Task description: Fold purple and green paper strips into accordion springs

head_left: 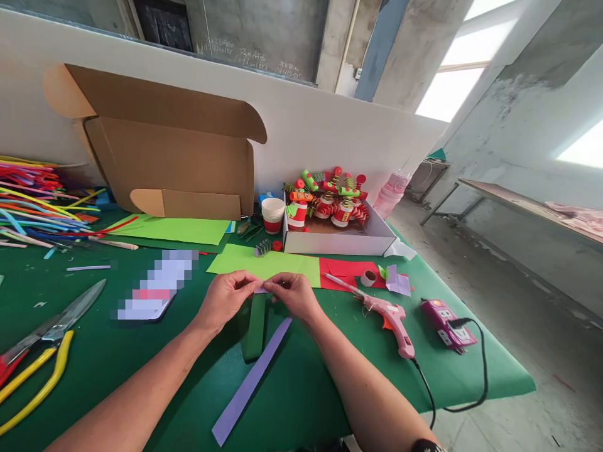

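Note:
My left hand [229, 300] and my right hand [294, 296] meet at the middle of the table, both closed in a pinch. Between their fingertips shows a small bit of purple paper [260, 290]. A dark green paper strip [255, 329] runs from just under the fingers toward me. A longer purple paper strip [252, 382] slants from beneath my right hand to the lower left. Whether these strips join the pinched bit is hidden by the fingers. Behind my hands lies a lime green paper sheet [292, 265].
Scissors [56, 333] lie at left, near a pixelated phone-shaped object [155, 289]. At right are a pink glue gun [389, 317] and a purple box [447, 323] with a cord. Behind stand paper cups [273, 210], a white tray [339, 243] of red-green figures, and a cardboard box [174, 160].

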`<state>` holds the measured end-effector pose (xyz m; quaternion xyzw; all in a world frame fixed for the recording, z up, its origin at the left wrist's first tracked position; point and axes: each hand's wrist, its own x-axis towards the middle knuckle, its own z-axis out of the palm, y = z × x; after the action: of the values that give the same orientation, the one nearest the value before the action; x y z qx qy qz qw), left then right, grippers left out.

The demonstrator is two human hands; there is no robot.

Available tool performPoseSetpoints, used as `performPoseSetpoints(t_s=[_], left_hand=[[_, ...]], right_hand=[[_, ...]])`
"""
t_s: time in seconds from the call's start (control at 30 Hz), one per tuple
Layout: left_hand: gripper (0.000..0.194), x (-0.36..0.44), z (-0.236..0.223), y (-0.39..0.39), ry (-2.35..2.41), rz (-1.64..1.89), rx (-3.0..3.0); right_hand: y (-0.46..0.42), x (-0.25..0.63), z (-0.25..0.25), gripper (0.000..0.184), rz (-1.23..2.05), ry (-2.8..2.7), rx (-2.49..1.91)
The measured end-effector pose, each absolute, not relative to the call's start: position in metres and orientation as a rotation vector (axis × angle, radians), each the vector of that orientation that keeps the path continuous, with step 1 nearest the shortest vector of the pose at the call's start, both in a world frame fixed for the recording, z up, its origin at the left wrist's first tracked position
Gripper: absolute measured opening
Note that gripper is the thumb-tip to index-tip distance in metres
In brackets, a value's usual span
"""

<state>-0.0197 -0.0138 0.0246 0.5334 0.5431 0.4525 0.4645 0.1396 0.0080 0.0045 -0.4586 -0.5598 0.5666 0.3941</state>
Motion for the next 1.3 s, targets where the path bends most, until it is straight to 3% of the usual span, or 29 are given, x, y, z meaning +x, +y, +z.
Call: performPoseSetpoints(t_s=[0.27,0.53,0.7,0.83,1.3], left_hand=[[0.032,-0.024,0.022,-0.012,1.238,1.027,1.282],[0.034,-0.033,0.022,-0.006,1.266,1.187,1.089],[0.041,-0.035,0.017,-0.002,1.224,1.329,0.834],[0.038,-0.028,0.013,-0.005,1.241,1.301,0.949],[0.045,-0.015,0.013,-0.012,1.203,1.086,1.135]], right_hand=[[0.01,0.143,0.003,0.027,1.457,-1.476,-1.214],[0.019,0.16,0.014,0.051,1.822,-1.161,-0.989],[0.019,0.156,0.002,0.035,1.782,-1.048,-0.939],[0.006,0.137,-0.005,0.038,1.827,-1.206,-0.879],[0.0,0.128,-0.009,0.037,1.672,-0.923,-0.958]])
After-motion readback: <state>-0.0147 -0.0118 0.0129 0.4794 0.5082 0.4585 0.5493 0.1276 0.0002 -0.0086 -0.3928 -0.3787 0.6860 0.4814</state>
